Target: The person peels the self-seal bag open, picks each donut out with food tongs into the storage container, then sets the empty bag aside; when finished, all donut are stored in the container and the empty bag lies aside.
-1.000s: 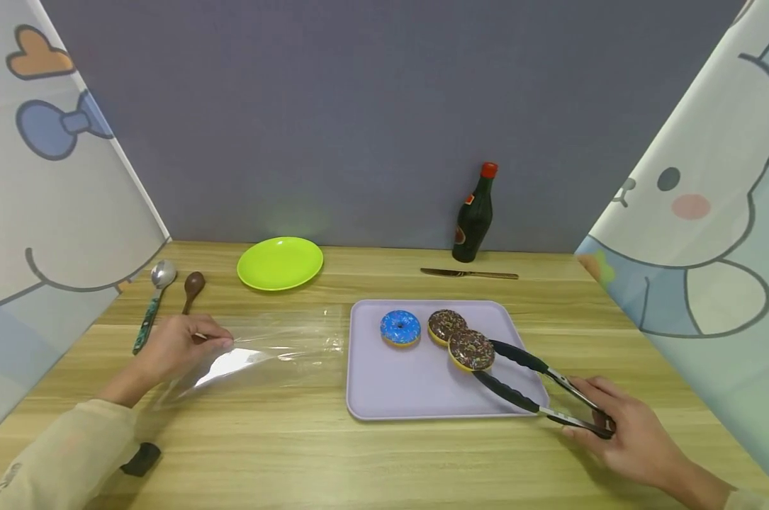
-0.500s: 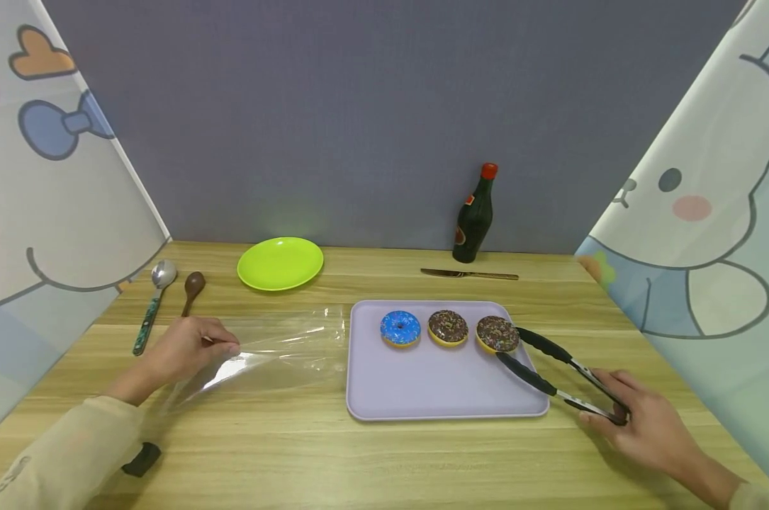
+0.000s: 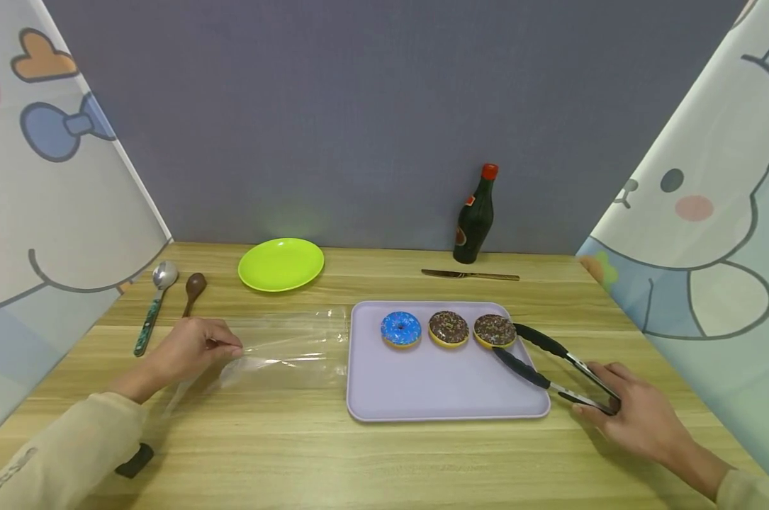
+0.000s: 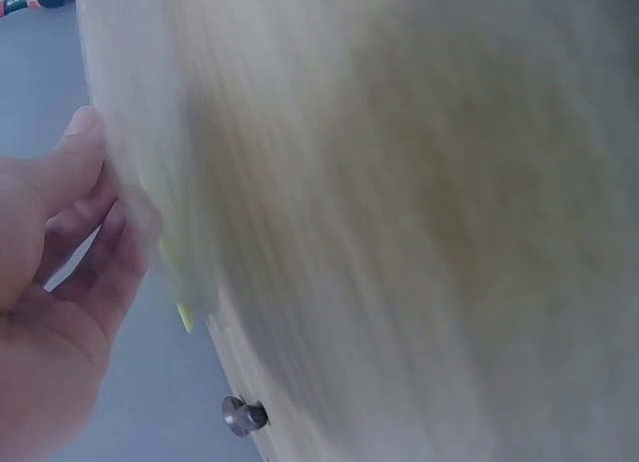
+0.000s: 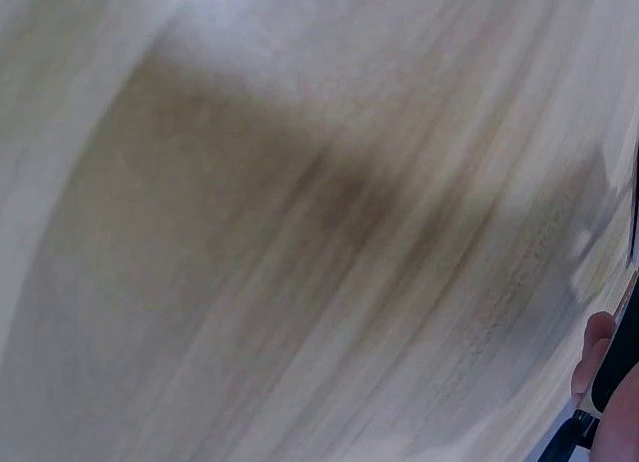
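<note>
Thumb and fingertips of my left hand [image 3: 189, 353] pinch a clear plastic bag [image 3: 288, 350], which spreads over the table left of the tray; the left wrist view shows this hand [image 4: 75, 228] at its left edge. My right hand [image 3: 642, 418] grips the handle end of black-and-steel tongs [image 3: 526, 372]. Their black tips stand at either side of the rightmost chocolate donut [image 3: 495, 331]; whether they press on it I cannot tell. Another chocolate donut [image 3: 448, 329] and a blue sprinkled donut [image 3: 400, 329] lie left of it in a row on the lilac tray [image 3: 441, 389].
A lime green plate [image 3: 281, 265] sits at the back left. Further left lie a metal spoon [image 3: 154, 304] and a brown spoon [image 3: 195, 287]. A dark bottle [image 3: 475, 219] with a red cap stands by the back wall, behind a knife [image 3: 470, 274].
The tongs and the rightmost chocolate donut have moved right, away from the middle donut, and back toward the row. My left hand has shifted slightly right with the bag.
</note>
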Demonstrator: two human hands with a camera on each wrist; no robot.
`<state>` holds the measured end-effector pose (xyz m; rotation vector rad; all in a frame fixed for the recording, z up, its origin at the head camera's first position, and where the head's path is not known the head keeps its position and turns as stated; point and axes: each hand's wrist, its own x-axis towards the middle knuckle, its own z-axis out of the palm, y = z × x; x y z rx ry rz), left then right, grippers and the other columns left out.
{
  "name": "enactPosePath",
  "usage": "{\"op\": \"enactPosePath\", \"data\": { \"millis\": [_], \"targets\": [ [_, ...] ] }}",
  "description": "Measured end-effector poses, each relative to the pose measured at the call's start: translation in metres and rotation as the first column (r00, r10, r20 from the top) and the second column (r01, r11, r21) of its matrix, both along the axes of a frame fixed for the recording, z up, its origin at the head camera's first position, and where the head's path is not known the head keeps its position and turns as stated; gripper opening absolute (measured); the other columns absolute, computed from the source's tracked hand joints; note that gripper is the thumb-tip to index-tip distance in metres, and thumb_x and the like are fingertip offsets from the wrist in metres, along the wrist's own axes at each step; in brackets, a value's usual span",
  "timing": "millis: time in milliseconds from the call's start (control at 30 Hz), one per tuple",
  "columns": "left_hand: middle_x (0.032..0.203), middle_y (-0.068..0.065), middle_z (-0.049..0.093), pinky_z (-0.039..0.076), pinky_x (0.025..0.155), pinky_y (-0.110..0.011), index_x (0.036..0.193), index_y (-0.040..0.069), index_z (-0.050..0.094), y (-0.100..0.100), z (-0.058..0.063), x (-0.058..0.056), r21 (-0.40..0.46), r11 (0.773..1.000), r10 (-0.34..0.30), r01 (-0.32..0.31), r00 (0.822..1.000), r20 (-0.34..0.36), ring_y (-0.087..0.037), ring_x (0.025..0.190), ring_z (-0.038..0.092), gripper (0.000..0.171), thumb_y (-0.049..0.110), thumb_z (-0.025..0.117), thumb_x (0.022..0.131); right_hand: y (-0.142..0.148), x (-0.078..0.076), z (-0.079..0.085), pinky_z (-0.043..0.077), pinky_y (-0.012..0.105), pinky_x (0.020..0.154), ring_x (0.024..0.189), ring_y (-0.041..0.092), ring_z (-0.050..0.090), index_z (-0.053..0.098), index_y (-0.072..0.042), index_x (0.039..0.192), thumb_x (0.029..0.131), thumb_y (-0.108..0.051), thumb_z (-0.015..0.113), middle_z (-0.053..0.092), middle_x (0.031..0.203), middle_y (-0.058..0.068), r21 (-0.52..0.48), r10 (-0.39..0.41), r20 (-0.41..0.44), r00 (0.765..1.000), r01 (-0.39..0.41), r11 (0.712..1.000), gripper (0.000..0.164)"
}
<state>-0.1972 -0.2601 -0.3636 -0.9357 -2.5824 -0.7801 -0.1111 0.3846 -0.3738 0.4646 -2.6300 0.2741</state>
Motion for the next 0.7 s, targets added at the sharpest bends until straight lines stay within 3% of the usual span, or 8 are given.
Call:
{"op": "enactPosePath", "data": {
  "millis": [300, 467, 600, 700],
  "targets": [
    [0.073, 0.013, 0.063, 0.047, 0.050, -0.020, 0.077, 0.009, 0.076, 0.000, 0.000, -0.002, 0.007, 1.000, -0.013, 0.013, 1.000, -0.009, 0.001, 0.062, 0.055, 0.013, -0.003, 0.079, 0.071, -0.002, 0.002, -0.002, 0.031, 0.026, 0.049, 0.060, 0.002, 0.037, 0.059, 0.005, 0.117, 0.059, -0.030, 0.089, 0.055, 0.092, 0.003, -0.032, 0.015, 0.012, 1.000, -0.015, 0.999, 0.074],
    [0.072, 0.011, 0.063, 0.047, 0.050, -0.020, 0.077, 0.008, 0.076, 0.001, 0.001, -0.002, 0.015, 1.000, -0.019, 0.019, 1.000, -0.005, 0.000, 0.061, 0.056, 0.013, -0.003, 0.079, 0.071, -0.003, 0.004, 0.000, 0.032, 0.025, 0.049, 0.059, -0.001, 0.037, 0.054, 0.009, 0.121, 0.064, -0.029, 0.087, 0.052, 0.092, 0.005, -0.086, -0.011, 0.054, 0.998, 0.016, 0.996, 0.076],
    [0.072, 0.011, 0.063, 0.048, 0.052, -0.021, 0.078, 0.007, 0.076, 0.002, 0.003, 0.000, 0.008, 1.000, -0.004, 0.004, 1.000, -0.016, 0.000, 0.062, 0.056, 0.012, -0.003, 0.079, 0.071, -0.002, 0.000, 0.005, 0.036, 0.029, 0.051, 0.062, 0.008, 0.042, 0.051, 0.014, 0.122, 0.067, -0.027, 0.086, 0.049, 0.085, 0.009, -0.148, -0.068, 0.076, 0.995, 0.079, 0.986, 0.076],
    [0.075, 0.012, 0.064, 0.050, 0.055, -0.022, 0.079, 0.008, 0.076, 0.002, 0.006, 0.003, -0.005, 0.999, 0.040, -0.040, 0.999, -0.020, 0.000, 0.065, 0.057, 0.010, 0.001, 0.079, 0.073, -0.001, -0.006, 0.008, 0.042, 0.042, 0.057, 0.069, 0.027, 0.051, 0.047, 0.017, 0.123, 0.073, -0.031, 0.081, 0.050, 0.088, 0.022, -0.168, -0.140, 0.138, 0.981, 0.162, 0.972, 0.077]
  ]
}}
